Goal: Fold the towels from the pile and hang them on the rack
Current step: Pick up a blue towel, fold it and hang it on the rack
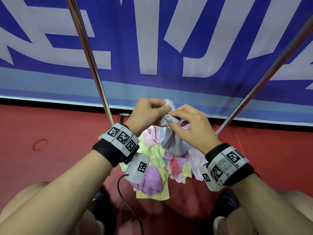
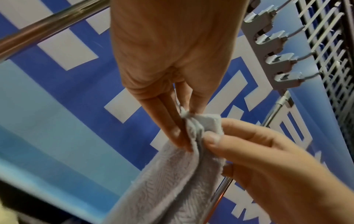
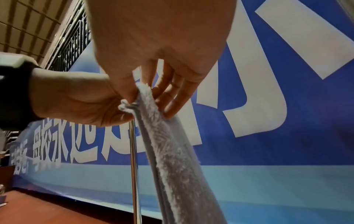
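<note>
A grey towel [image 1: 171, 139] hangs bunched from both hands above the pile [image 1: 157, 168] of pink, yellow and purple towels on the red floor. My left hand [image 1: 149, 110] pinches its top corner between thumb and fingers. My right hand [image 1: 188, 124] pinches the same top edge just to the right. In the left wrist view the grey towel [image 2: 172, 181] drops from the left hand [image 2: 184, 121] and the right hand [image 2: 214, 139]. The right wrist view shows the grey towel [image 3: 172, 151] hanging from the right hand [image 3: 147, 97]. Two shiny rack poles [image 1: 88, 53] [image 1: 264, 78] rise on either side.
A blue and white banner [image 1: 152, 48] stands close behind the poles. A black cable [image 1: 125, 197] trails from my left wrist across the floor. My knees and dark shoes [image 1: 225, 204] flank the pile. A grey bracket with hooks [image 2: 273, 50] shows in the left wrist view.
</note>
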